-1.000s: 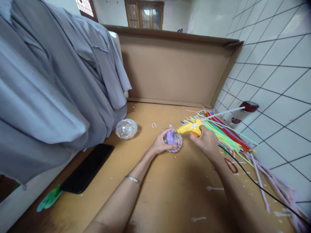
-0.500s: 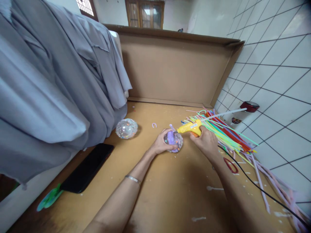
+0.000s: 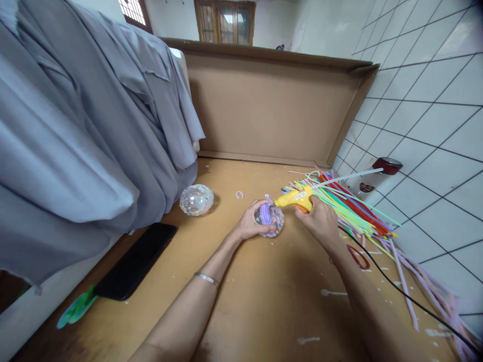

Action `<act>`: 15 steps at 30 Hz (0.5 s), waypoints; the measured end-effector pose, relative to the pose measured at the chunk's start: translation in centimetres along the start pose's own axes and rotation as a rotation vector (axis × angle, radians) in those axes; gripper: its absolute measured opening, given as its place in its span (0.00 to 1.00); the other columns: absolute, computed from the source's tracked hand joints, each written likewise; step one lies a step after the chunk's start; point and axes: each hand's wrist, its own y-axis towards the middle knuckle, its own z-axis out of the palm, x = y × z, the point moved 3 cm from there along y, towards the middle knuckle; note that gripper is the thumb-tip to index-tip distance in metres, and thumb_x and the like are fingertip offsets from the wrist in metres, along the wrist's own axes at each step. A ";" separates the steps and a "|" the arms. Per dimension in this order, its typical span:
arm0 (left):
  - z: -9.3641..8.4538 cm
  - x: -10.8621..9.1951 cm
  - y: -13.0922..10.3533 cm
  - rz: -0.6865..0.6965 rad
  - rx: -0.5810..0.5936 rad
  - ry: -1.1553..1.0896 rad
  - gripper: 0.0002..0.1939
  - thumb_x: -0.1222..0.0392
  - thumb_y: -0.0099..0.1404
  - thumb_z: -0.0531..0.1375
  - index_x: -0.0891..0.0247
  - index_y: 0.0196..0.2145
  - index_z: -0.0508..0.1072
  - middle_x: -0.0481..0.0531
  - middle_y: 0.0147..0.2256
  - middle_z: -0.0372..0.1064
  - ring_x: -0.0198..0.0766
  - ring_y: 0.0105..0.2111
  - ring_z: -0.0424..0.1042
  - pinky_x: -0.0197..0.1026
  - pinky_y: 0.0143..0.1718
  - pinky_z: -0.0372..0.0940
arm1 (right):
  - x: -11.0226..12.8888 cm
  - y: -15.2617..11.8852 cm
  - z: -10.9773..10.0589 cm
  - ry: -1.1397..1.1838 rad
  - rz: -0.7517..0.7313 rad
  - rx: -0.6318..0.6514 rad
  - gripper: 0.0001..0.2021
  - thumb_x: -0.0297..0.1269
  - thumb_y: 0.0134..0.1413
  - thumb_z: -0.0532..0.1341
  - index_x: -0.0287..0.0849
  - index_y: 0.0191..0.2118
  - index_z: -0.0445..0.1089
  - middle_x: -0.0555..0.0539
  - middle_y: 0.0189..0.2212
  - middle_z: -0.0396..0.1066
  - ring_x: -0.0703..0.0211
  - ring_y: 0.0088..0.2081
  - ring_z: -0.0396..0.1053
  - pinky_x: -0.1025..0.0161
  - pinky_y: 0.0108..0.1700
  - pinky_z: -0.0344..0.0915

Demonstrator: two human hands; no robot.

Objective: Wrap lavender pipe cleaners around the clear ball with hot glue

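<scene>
My left hand (image 3: 251, 222) is wrapped round a clear faceted ball (image 3: 278, 221) that has a purple fuzzy strip (image 3: 266, 215) across it. In my right hand (image 3: 320, 219) is a yellow glue gun (image 3: 292, 199), its nozzle touching or very close to the purple strip. A long translucent glue stick (image 3: 350, 176) sticks out of the gun's back. Left of my left hand, a second clear ball (image 3: 196, 199) rests on the table, and a small curved purple piece (image 3: 240, 194) lies between them.
Colourful pipe cleaners (image 3: 354, 208) lie at the right by the tiled wall, near a red-lidded jar (image 3: 377, 176). A black cable (image 3: 396, 289) runs along the right. A black phone (image 3: 136, 261) lies at left, beside grey cloth (image 3: 151, 125). Cardboard (image 3: 264, 108) stands behind.
</scene>
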 end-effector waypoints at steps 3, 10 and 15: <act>0.0 -0.1 0.0 0.000 0.004 -0.008 0.40 0.56 0.39 0.74 0.63 0.51 0.69 0.58 0.50 0.66 0.50 0.52 0.67 0.50 0.56 0.60 | 0.0 0.0 0.0 -0.006 -0.013 -0.009 0.17 0.47 0.50 0.58 0.38 0.38 0.70 0.43 0.26 0.72 0.54 0.28 0.65 0.63 0.28 0.45; 0.1 -0.4 0.0 0.003 0.011 -0.028 0.38 0.59 0.39 0.73 0.63 0.50 0.69 0.58 0.51 0.65 0.51 0.54 0.66 0.51 0.57 0.60 | -0.2 0.2 -0.2 0.012 -0.038 0.016 0.16 0.47 0.50 0.58 0.39 0.38 0.70 0.44 0.25 0.71 0.54 0.27 0.65 0.63 0.28 0.45; 0.1 -0.4 0.0 0.000 0.008 -0.032 0.38 0.59 0.39 0.73 0.63 0.50 0.69 0.58 0.51 0.66 0.50 0.53 0.67 0.50 0.56 0.60 | -0.2 0.2 -0.2 0.018 -0.041 0.026 0.17 0.47 0.49 0.58 0.39 0.38 0.70 0.44 0.24 0.71 0.54 0.27 0.65 0.63 0.28 0.45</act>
